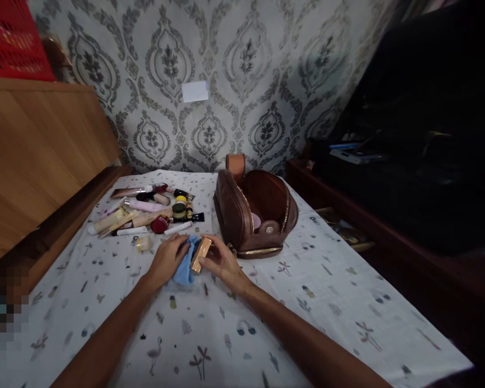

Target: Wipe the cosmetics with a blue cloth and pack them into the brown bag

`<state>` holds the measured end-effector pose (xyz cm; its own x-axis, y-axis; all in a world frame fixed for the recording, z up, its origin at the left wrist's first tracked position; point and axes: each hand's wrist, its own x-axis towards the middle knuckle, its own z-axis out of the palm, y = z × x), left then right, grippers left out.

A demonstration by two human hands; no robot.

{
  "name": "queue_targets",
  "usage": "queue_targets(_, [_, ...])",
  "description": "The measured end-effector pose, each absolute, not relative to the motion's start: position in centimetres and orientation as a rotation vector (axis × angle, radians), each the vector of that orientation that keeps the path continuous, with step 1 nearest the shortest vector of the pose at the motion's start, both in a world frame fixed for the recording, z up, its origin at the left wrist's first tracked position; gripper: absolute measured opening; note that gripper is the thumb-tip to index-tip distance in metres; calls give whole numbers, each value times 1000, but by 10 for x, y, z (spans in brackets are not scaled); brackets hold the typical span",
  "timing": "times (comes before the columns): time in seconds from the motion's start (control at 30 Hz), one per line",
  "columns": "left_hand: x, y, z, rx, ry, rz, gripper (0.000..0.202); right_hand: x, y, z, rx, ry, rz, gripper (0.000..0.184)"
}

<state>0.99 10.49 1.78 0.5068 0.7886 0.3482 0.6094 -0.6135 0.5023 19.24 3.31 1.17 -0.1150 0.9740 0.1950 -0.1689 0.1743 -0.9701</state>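
Note:
My left hand [168,257] is closed on a blue cloth [186,264] and presses it against a small gold-coloured box [201,254]. My right hand [222,261] grips that box from the right side, fingers curled round it. Both hands rest low over the patterned white tablecloth [267,323]. Just behind them stands a brown leather cosmetic bag [254,213], unzipped and gaping, with a pink item inside.
A heap of several cosmetics [149,210], tubes, jars and pencils, lies at the back left of the table. A small pale jar [144,243] sits near my left hand. A wooden headboard [36,156] stands left; a dark shelf [367,215] runs along the right.

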Motion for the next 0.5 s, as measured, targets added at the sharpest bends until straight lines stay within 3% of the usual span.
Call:
queue_targets(0.3, [11,101,27,2277,987,835,38,194,33,9,-1039,-1332,1136,53])
queue_targets(0.5, [16,93,28,2332,1065,1104,34,193,31,7,-1067,-1501,980,69])
